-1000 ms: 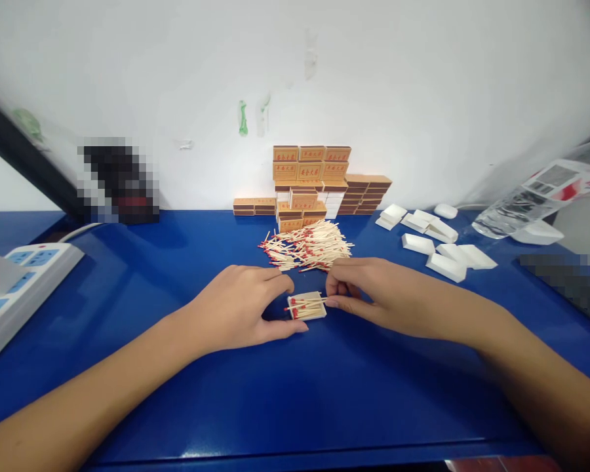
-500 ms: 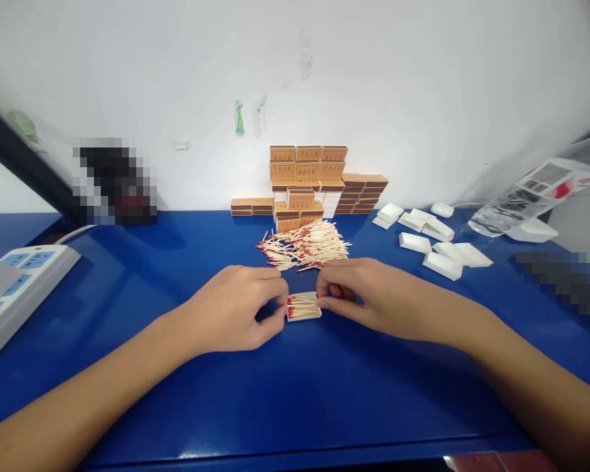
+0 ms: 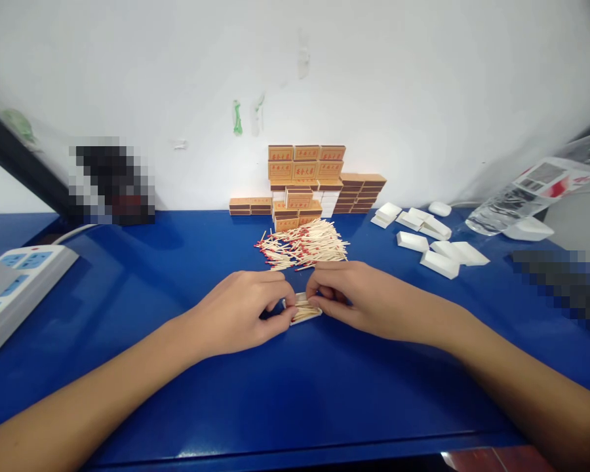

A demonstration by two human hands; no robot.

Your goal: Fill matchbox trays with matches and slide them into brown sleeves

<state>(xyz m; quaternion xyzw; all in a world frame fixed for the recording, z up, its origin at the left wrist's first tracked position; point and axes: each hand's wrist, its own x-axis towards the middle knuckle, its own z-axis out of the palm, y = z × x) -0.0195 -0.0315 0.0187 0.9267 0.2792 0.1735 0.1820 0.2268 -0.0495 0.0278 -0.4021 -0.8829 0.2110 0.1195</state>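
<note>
A small white matchbox tray (image 3: 305, 320) with red-tipped matches (image 3: 307, 309) lying in it rests on the blue table, slightly tilted in the view. Thumb and index finger of my left hand (image 3: 248, 308) close around its left end and cover most of the match heads. At the far right side, my right hand (image 3: 354, 292) has its thumb and index finger pinched together over the tray and match ends. What the right fingertips grip is hidden. Just beyond both hands spreads a loose pile of matches (image 3: 319, 242).
Stacked matchboxes (image 3: 305, 172) stand against the wall behind the pile. Several white trays (image 3: 440, 264) lie at right, near a clear plastic bottle (image 3: 516, 196). A white power strip (image 3: 34, 275) sits at left. The table's front edge (image 3: 295, 452) runs below.
My left fingers have moved right, over the tray's left end and the match heads. My right hand has shifted slightly left over the tray, which now sits a little turned.
</note>
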